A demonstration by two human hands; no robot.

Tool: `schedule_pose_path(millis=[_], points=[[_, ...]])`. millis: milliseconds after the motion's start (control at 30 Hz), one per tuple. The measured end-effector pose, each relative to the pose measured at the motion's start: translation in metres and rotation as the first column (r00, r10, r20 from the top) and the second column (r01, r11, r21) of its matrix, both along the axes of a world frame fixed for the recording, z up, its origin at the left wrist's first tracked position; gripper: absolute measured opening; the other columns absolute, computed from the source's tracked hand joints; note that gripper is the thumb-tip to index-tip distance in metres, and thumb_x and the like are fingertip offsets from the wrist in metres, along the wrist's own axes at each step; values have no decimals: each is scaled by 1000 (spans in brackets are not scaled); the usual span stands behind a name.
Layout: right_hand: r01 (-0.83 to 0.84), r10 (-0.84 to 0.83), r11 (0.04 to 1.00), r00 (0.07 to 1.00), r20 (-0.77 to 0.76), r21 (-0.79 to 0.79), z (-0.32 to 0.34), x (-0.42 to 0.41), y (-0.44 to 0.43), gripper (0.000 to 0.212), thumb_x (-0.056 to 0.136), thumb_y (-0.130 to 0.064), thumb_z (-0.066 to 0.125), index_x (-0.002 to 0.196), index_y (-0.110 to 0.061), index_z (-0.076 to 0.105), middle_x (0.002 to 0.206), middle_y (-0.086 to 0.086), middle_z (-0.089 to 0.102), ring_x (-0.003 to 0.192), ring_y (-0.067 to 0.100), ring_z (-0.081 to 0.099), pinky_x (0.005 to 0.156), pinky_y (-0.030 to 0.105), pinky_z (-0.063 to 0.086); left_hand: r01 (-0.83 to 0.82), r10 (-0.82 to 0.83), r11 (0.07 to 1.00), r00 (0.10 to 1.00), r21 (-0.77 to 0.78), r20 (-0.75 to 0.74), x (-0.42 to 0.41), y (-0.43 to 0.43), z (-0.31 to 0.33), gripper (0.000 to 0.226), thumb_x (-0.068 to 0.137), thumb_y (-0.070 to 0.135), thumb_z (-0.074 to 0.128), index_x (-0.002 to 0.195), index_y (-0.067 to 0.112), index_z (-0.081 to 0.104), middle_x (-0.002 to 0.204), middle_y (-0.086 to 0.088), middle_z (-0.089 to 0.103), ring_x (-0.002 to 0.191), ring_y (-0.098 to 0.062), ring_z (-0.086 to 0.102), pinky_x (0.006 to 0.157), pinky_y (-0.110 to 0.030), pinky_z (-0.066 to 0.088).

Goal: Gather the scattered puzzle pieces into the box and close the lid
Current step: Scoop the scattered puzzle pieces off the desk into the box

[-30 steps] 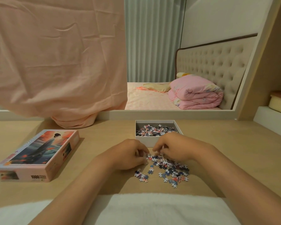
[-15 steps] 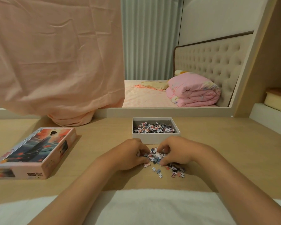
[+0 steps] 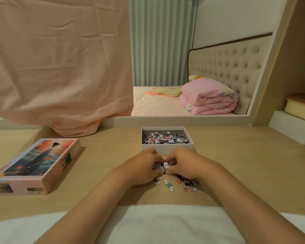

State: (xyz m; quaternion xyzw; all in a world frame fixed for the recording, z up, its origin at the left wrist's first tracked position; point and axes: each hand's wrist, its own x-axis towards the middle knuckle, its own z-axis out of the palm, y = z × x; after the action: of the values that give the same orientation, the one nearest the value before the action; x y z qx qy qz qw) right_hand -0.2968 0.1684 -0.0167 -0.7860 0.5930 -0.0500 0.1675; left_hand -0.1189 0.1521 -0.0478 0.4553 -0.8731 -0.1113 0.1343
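**Puzzle pieces** (image 3: 164, 166): small die-cut card shapes, knobbed and notched, matt; white, grey-blue and coral. They are bunched on the table (image 3: 236, 166) between the two hands, just in front of the box (image 3: 165, 150).

**Change:** a second ago they lay in a broad scatter toward the person. Now they are raked into one tight heap, with a few stragglers (image 3: 171, 188) left behind near the right wrist.

**Left hand** (image 3: 143, 167), **right hand** (image 3: 186, 166): fingers curled inward, cupping the heap from either side, fingertips almost meeting (whether the heap has left the table cannot be told).

**Box:** shallow rectangular tray of stiff, plain pale card, open and already part filled with pieces.

**Lid** (image 3: 35, 164): well apart on the left, picture side up, smooth printed card.

**Standing:** this handful looks ready to go over the front wall; the stragglers need a further pass, and the lid is not yet on
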Motion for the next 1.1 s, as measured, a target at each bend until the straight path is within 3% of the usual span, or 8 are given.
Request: schedule_pose_path(millis=[267,400,533,667,800,967,1100], points=[[79,-72,996,984,162,-35,-1,-3,-2,31,72,-29,87,98,-25,72,89,-8,65,81,11,62,69,23,48,-57,55,998,988,-12,-144,4,-1,1,24,78,40,77,94,24,71,91,9,61,74,-2,53,60,-11,37],[69,-60,997,975,214,-39,-2,-5,-4,19,70,-20,88,77,-26,72,74,-11,64,66,3,57,55,16,41,-52,53,999,975,8,-216,7,-2,3,11,81,32,76,85,23,70,81,11,65,71,-3,57,59,-14,41],[89,-83,996,957,279,-9,-3,-7,-6,14,73,-11,85,74,-20,74,69,-7,68,58,7,63,55,22,54,-20,22,1000,974,12,-226,7,-4,3,6,84,28,74,86,24,70,80,11,66,73,-5,60,65,-23,49],[98,-98,995,928,359,16,3,-11,-11,13,73,-4,83,72,-14,76,64,0,72,55,13,68,57,29,58,-2,7,1000,977,22,-213,9,-10,0,4,86,27,72,88,23,71,82,11,68,74,-3,60,67,-21,49],[155,-98,983,889,447,-94,23,-20,-25,10,73,-5,83,72,-13,77,62,-1,72,55,10,66,54,22,52,-5,15,999,957,37,-288,8,-22,12,5,84,18,73,86,24,72,75,11,67,63,4,56,63,-15,45],[257,-87,929,852,516,-267,41,-25,-60,11,73,-6,82,72,-16,77,61,-1,71,54,13,67,56,27,56,-113,70,991,888,-69,-454,0,-55,48,5,88,21,70,84,24,71,70,10,65,59,-1,53,58,-21,44],[229,-81,924,900,429,-306,33,-22,-84,8,81,-12,77,84,-20,78,69,-7,69,56,5,61,57,20,47,-195,147,970,944,-143,-294,-12,-82,49,12,93,21,62,96,21,73,84,7,69,64,1,51,56,-15,34]])
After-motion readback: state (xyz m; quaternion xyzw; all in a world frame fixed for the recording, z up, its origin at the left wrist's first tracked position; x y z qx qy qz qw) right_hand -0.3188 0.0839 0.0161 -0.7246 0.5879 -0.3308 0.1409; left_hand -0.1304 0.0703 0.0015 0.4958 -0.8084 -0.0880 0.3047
